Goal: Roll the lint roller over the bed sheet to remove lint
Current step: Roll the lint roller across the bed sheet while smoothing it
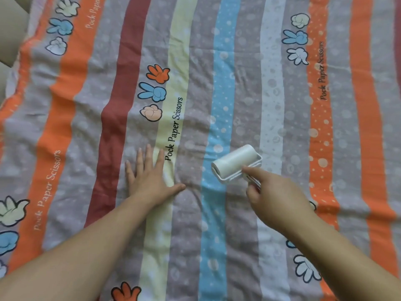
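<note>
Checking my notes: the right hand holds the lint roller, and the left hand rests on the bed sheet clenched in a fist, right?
Not quite. The head view shows the left hand lying flat and open on the bed sheet, not clenched in a fist. The right hand does hold the lint roller.

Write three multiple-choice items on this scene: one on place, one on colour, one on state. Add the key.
1. The lint roller lies on: A the dark red stripe; B the blue stripe and grey stripe; C an orange stripe.
2. Its colour: A black; B orange; C white.
3. The left hand: A grips the roller; B lies flat on the bed sheet; C makes a fist.
Key: 1 B, it spans those stripes; 2 C, roll and frame are white; 3 B, straight fingers press the fabric.
</note>
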`<state>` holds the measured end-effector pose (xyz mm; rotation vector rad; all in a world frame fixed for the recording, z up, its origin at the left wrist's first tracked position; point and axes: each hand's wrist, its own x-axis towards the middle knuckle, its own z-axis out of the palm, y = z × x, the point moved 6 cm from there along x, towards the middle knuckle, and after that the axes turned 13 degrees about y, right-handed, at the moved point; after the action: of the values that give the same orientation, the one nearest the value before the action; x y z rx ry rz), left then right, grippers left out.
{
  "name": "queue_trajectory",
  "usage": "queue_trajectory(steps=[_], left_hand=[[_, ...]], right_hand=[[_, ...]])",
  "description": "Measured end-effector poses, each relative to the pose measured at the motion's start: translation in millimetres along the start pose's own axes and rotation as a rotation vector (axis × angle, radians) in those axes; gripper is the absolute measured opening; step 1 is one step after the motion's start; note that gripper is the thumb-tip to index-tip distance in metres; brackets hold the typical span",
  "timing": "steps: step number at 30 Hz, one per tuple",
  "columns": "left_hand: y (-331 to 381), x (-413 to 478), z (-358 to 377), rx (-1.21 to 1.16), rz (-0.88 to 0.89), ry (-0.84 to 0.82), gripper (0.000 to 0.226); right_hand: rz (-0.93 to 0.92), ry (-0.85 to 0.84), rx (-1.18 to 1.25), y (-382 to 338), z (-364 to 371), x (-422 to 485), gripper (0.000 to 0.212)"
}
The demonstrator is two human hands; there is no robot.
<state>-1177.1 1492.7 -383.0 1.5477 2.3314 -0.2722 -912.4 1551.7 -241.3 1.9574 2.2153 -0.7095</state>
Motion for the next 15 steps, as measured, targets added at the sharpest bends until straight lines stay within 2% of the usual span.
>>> queue_trajectory(steps=[5,9,12,15], left_hand=[[-15,9,6,-0.036,0.080,-0.023,0.130],[-19,10,10,-0.076,0.115,-0.074,0.132],[-28,12,12,-0.112,0.169,-0.122,0.136],[-35,12,13,-0.130,0.207,-0.148,0.137]], right_hand=[[0.008,0.145,0.177,-79,26,72,0.043],[0.055,0.133,0.158,-100,62,120,0.042],[0.078,0.084,0.105,-94,85,113,0.050],[0.043,0.085,0.005,-77,94,75,0.046]])
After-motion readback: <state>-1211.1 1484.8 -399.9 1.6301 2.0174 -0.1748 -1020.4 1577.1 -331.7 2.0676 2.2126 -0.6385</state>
